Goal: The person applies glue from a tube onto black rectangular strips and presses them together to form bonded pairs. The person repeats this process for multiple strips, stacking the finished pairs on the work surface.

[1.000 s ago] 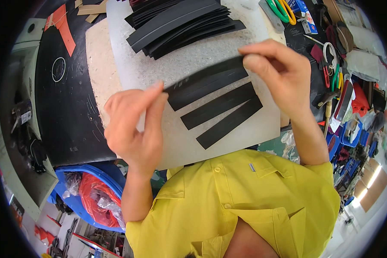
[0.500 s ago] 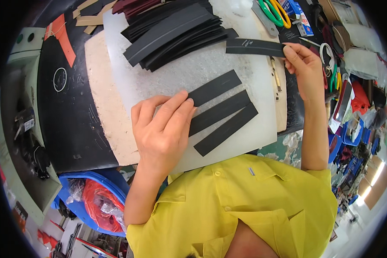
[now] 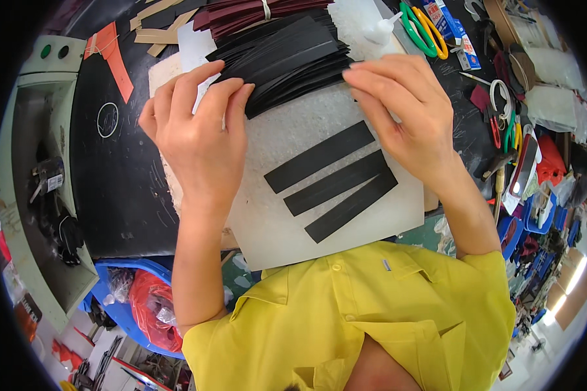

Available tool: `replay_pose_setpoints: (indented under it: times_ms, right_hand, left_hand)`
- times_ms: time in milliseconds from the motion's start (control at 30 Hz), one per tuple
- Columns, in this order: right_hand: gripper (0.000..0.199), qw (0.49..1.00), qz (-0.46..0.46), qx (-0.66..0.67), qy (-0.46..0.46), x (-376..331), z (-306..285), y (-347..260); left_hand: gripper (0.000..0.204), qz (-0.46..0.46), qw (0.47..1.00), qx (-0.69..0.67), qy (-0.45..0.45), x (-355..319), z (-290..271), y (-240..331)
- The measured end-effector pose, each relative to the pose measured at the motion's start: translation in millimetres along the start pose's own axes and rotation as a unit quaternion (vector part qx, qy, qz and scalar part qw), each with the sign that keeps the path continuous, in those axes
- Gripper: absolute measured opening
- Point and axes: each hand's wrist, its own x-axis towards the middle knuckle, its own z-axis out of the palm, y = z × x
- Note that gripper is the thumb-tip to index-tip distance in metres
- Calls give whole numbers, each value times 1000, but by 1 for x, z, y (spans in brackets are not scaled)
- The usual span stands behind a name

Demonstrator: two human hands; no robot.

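Observation:
A stack of black strips [image 3: 293, 55], flat and leather-like, lies at the far middle of the work surface. My left hand [image 3: 199, 124] is at its left end, fingers curled and tips against the strips. At the right end, my right hand [image 3: 407, 107] has its thumb and fingertips closed about the strips' edge; how many strips lie between them is hidden. Nearer me, three separate black strips lie slanted on a whitish translucent board: an upper strip [image 3: 319, 156], a middle strip [image 3: 336, 182] and a lower strip [image 3: 352, 205]. The lower two touch or overlap at their right ends.
The whitish board [image 3: 274, 244] lies on a black table [image 3: 124, 195]. Tied maroon strips [image 3: 241, 16] sit behind the stack. Green-handled and yellow-handled scissors [image 3: 424, 29] and a white squeeze bottle [image 3: 379, 29] are at the far right. A blue bin [image 3: 111, 306] stands at the lower left.
My left hand has left the loose strips and moved up to the stack's left end. My right hand has moved left to the stack; the strip it held out is no longer distinguishable.

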Motion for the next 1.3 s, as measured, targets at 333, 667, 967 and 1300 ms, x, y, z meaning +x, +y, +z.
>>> replay_pose_setpoints:
  times_ms: [333,667,967,1300]
  right_hand:
    - [31,994,-53,-77,-51,35,37,0]
    - [28,988,-117,-99,14,32,49,6]
    - [16,977,148,128,-89,14,-37,-2]
    - [22,991,117,-72,-9,-38,-32,28]
  left_hand:
    - [23,46,998,-41,21,-6,0,-1]
    - [38,-16,982,-189,19,-12,5,-6]
    - [46,-53,984,-158,-58,-18,8,-5]
    - [27,0,998,-50,-48,-7,-1,-21]
